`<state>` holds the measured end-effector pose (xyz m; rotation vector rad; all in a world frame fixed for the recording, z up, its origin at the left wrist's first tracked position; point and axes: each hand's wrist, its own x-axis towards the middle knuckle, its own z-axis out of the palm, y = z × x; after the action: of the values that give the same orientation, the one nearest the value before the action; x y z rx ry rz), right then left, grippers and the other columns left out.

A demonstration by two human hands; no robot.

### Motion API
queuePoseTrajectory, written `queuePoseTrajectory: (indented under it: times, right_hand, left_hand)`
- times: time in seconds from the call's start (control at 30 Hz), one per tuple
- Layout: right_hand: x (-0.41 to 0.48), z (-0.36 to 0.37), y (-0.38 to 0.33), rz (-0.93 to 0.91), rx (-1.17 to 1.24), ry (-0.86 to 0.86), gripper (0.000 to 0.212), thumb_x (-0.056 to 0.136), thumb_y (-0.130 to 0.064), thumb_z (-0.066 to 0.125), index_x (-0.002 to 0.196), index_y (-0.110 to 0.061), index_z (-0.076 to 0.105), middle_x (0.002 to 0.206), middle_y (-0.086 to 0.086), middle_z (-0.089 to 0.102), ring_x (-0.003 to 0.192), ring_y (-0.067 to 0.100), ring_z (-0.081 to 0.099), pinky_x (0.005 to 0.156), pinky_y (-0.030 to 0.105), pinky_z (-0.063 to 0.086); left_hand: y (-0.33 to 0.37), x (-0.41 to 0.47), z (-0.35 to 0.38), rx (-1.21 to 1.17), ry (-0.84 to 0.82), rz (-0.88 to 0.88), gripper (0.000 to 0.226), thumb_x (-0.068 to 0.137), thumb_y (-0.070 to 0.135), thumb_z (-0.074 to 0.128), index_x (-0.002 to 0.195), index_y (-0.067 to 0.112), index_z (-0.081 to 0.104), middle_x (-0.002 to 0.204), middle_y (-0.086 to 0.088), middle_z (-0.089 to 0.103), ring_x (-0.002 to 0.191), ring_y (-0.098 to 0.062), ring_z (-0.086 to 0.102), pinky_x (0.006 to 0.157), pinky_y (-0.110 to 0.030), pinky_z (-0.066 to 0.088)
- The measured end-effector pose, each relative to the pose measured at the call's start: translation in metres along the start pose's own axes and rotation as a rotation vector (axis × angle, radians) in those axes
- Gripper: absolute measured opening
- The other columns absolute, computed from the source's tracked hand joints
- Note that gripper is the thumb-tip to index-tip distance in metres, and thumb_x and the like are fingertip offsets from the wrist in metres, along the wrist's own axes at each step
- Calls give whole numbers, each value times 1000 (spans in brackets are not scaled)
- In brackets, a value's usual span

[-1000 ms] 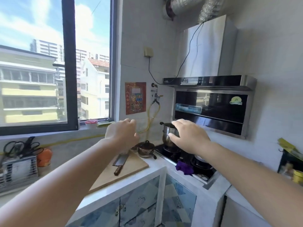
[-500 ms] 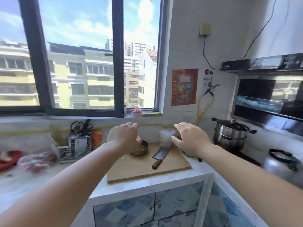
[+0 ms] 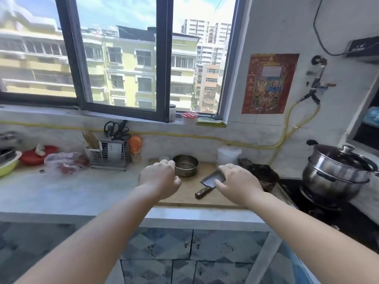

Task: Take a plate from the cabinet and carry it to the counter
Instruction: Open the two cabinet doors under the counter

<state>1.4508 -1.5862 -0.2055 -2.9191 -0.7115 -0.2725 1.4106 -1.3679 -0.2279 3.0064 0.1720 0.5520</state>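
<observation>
Both my arms reach forward over the pale counter (image 3: 67, 193). My left hand (image 3: 159, 178) hovers with its fingers loosely curled and holds nothing. My right hand (image 3: 238, 184) is spread flat, palm down, above a cleaver (image 3: 209, 182) on a wooden cutting board (image 3: 190, 198). Below the counter edge are cabinet doors (image 3: 192, 245) with a blue-grey diamond pattern, both closed, with small handles at the middle. No plate is in sight.
A small metal bowl (image 3: 186, 165) sits at the back of the board. A lidded steel pot (image 3: 336, 171) stands on the stove at right. A wire utensil rack (image 3: 109, 152), a plastic bag (image 3: 65, 161), and red and green bowls (image 3: 39, 154) crowd the counter's left.
The view has swung left from the stove and range hood toward the window and counter. Both hands stayed outstretched and now hang over the cutting board. Nothing was picked up.
</observation>
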Motion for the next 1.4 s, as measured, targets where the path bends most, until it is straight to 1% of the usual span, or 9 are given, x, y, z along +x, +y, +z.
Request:
queuePoseTrajectory:
  times: [0.17,0.33,0.43,0.53,0.7,0.83,1.0,1.1,1.4]
  right_hand:
    - [5,59,31,14,42,-122,53,91,-43,39,136,-16,42,139,3,48,127,22,42,102,34,35]
    - [8,127,55,85,70,-239,51,91,-45,40,130,-13,46,132,4,53,118,24,50,92,39,46]
    - [9,177,64,162,110,-302,47,90,-46,41,123,-14,51,124,4,57,108,25,56,81,39,50]
    - [9,227,71,253,156,-371,46,90,-47,42,122,-16,51,125,3,57,109,24,56,80,39,51]
    - [8,315,77,297,161,-448,46,91,-45,39,125,-16,49,129,2,55,115,22,52,85,36,48]
    - [12,382,79,312,148,-495,46,90,-45,41,124,-16,50,129,2,54,118,23,51,87,37,47]
    - [21,458,88,331,205,-483,50,91,-49,40,129,-17,47,131,2,53,119,22,50,86,35,45]
    - [26,497,98,367,248,-479,51,91,-50,40,127,-16,49,129,4,55,115,24,53,84,37,48]
    - [44,584,129,405,474,-432,54,92,-45,44,139,-18,43,147,4,43,128,24,46,98,34,41]
  left_hand:
    - [8,0,59,35,-132,-54,35,81,39,41,105,17,52,106,-4,60,91,-25,58,60,-33,42]
    - [8,-7,121,36,-278,-77,33,84,36,39,107,16,52,102,-2,59,79,-22,52,53,-30,34]
    - [3,-12,165,-1,-352,-86,24,83,35,40,96,17,50,95,-2,58,74,-21,53,51,-30,34]
    - [-6,-17,212,-53,-425,-100,16,84,35,39,85,20,44,86,0,54,69,-21,52,50,-30,35]
    - [-27,-31,298,-107,-541,-111,33,88,40,37,108,18,50,108,-1,57,91,-22,58,64,-34,45]
    - [-39,-44,364,-204,-607,-169,35,88,39,36,114,19,51,118,1,58,101,-21,58,79,-36,49]
    - [-48,-45,440,-310,-620,-337,43,86,38,41,125,21,50,129,2,56,110,-18,56,81,-31,47]
    - [-45,-46,482,-338,-632,-361,43,85,39,43,122,20,53,126,0,59,109,-20,57,82,-32,48]
    - [-20,-50,577,-597,-593,-463,53,82,34,56,131,19,47,135,-2,54,122,-20,51,92,-27,41]
